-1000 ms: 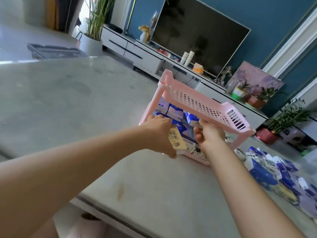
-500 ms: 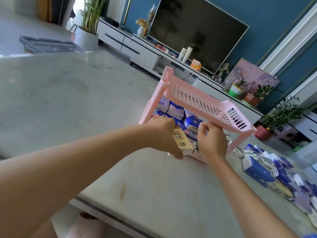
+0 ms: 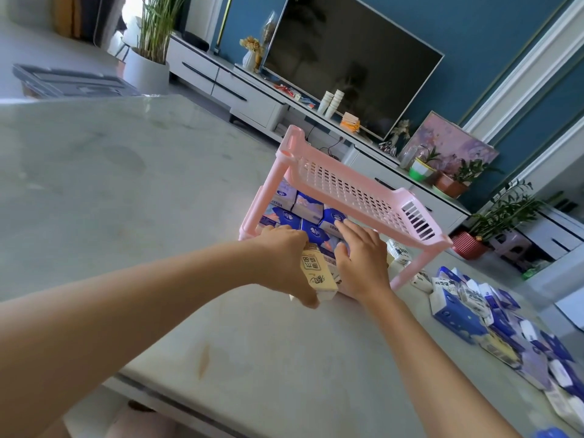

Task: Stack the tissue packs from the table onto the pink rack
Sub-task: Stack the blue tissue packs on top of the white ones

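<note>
A pink two-tier rack [image 3: 354,188] stands on the marble table [image 3: 126,184]. Its lower shelf holds several blue and white tissue packs [image 3: 308,210]; the perforated upper shelf is bare. My left hand [image 3: 284,260] grips a beige tissue pack [image 3: 317,273] at the front edge of the lower shelf. My right hand [image 3: 360,257] lies beside it with spread, straight fingers pressing on the packs in the lower shelf. A loose pile of tissue packs [image 3: 493,320] lies on the table to the right.
Beyond the table's far edge stand a white TV cabinet [image 3: 252,96], a large TV [image 3: 350,58] and potted plants [image 3: 448,181]. The table's near edge [image 3: 177,403] runs across the bottom. A big potted plant [image 3: 148,64] stands at the far left.
My right hand has opened and reached further in over the packs on the lower shelf. My left hand still holds the beige pack at the shelf's front.
</note>
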